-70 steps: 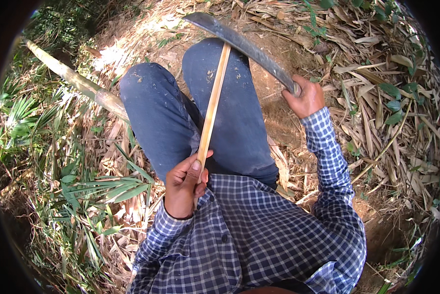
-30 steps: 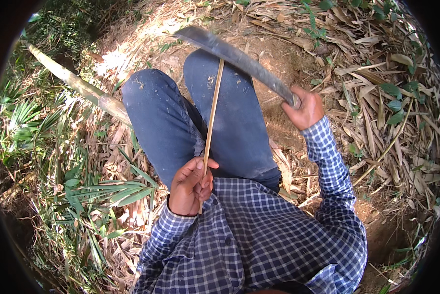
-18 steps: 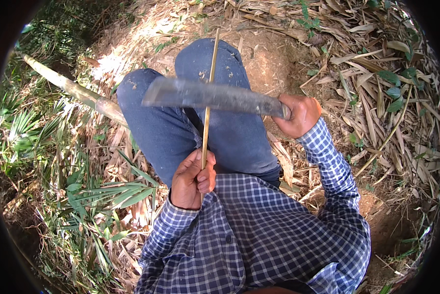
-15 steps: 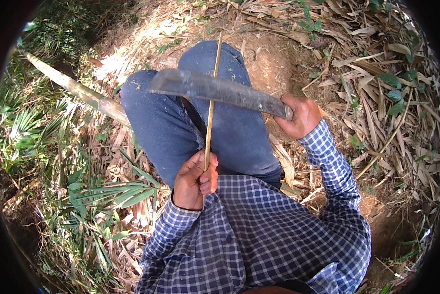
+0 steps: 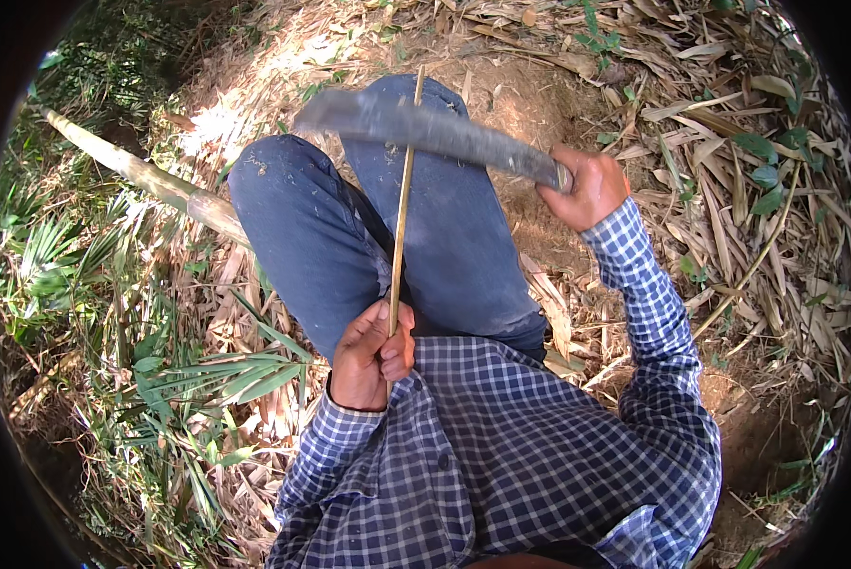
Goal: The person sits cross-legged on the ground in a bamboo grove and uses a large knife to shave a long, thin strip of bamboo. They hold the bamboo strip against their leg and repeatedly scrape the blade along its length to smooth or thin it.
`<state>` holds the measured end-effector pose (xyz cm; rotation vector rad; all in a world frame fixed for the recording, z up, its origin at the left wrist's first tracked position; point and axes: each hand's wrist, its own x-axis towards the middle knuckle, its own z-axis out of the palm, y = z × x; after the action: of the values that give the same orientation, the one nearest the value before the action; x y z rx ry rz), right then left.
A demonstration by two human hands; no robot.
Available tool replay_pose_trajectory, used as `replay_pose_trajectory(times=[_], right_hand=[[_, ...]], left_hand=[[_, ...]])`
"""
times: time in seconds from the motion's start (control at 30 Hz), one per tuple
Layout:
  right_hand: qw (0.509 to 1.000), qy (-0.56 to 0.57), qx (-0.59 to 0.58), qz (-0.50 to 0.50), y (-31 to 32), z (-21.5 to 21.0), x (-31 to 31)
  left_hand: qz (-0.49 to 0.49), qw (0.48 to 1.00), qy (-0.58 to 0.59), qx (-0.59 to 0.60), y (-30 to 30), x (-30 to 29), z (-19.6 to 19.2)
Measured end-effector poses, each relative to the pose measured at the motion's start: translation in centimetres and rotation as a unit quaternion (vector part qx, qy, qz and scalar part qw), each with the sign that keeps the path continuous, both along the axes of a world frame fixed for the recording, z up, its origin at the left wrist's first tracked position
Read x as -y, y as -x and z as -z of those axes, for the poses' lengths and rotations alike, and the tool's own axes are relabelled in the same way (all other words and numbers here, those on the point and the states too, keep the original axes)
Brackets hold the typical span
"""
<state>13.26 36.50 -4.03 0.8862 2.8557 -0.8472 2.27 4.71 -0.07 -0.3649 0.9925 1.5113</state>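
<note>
Two hands engaged. My left hand [image 5: 370, 357] is clamped on the stick [image 5: 402, 223] near its lower end; the stick runs up over my right leg [image 5: 458, 232], tip near the knee. My right hand [image 5: 593, 187] is closed around the handle of the knife [image 5: 449, 134], whose blurred blade crosses the stick's upper part; contact cannot be told. Step in hand, judged: blade work along the stick. Next move calls for a steady left grip and a shallow, controlled blade angle.

Left grip [image 5: 373, 358] is curled; right grip [image 5: 591, 188] (farther forward) seems clenched.
</note>
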Motion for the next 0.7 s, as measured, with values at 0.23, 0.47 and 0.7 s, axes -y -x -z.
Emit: replay_pose_trajectory(times=[0.23, 0.47, 0.7], right_hand=[[0.997, -0.026, -0.067, 0.033, -1.0, 1.5, -0.3], [0.989, 0.015, -0.115, -0.095, -3.0, -1.0, 4.8], [0.997, -0.011, -0.059, -0.057, -2.7, -0.2, 3.3]], left_hand=[[0.004, 0.999, 0.008, -0.034, -0.1, 0.1, 0.0], [0.033, 0.997, 0.024, -0.063, 0.4, -2.4, -1.2], [0.033, 0.997, 0.001, -0.076, 0.3, -2.1, -0.9]])
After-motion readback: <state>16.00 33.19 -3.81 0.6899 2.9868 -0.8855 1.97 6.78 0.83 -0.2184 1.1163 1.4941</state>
